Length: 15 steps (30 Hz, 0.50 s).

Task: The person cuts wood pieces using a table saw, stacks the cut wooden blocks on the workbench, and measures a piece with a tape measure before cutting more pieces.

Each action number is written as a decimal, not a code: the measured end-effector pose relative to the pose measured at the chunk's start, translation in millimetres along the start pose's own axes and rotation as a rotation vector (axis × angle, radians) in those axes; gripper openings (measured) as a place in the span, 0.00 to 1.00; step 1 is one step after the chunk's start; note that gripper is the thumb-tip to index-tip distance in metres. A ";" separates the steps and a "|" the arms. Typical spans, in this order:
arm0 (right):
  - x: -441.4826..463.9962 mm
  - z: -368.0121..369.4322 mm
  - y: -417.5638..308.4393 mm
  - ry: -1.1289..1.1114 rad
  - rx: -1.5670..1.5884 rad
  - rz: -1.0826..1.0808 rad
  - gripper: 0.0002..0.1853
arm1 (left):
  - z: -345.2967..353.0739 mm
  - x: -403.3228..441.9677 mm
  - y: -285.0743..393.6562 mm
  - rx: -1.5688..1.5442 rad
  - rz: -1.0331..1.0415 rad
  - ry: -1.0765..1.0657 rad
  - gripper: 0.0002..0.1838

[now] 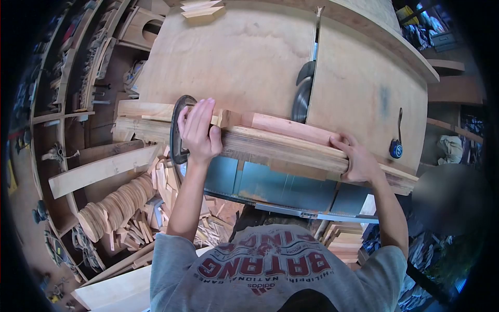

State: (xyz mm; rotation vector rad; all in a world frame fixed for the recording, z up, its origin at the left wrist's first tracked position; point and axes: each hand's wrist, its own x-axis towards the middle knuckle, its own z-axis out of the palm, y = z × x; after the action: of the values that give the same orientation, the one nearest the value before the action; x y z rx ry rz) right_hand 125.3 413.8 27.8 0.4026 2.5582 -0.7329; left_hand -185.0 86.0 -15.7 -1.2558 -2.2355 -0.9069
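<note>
- Tabletop (234, 67): wood, spreading out beyond both hands; a slot runs away from the gap between them.
- Rack (61, 104): well to the left of the left hand, loaded with wood pieces.
- Beam (280, 147): layered wood along the near edge, running under both hands.
- Blue panel (283, 182): below the beam, on the near side of both hands.
- Board (101, 171): left of and nearer than the left hand, lying at a slant.
- Discs (117, 208): a row of wooden rounds beyond the left forearm, near loose offcuts (165, 184).
- Strip (293, 128): reddish wood, between the hands, along the far side of the beam; its right end is at the right hand's fingertips.
- Blade (301, 101): dark, upright in the slot, between the hands and just beyond the strip. Contact with the strip cannot be determined.
- Right hand (358, 160): clamped over the beam, fingertips touching the strip.
- Left hand (200, 130): fingers together and extended, over a dark oval fitting (179, 130); whether it grips cannot be determined.
- Tape measure (396, 149): right of the right hand.
- Block (227, 118): just right of the left hand.
</note>
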 end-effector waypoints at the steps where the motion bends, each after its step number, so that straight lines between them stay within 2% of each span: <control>1: 2.4 -1.7 1.8 0.001 -0.001 -0.002 0.58 | 1.6 2.2 -1.0 0.001 0.000 0.001 0.28; 15: 44.9 -39.1 30.1 -0.002 0.054 -0.030 0.57 | 39.1 48.0 -18.1 -0.030 0.001 0.001 0.26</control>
State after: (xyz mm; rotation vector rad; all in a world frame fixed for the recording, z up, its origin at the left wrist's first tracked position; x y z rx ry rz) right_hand 85.4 467.0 22.5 0.3817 2.5520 -0.8149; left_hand -226.5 135.3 -18.8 -1.2687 -2.2282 -0.9437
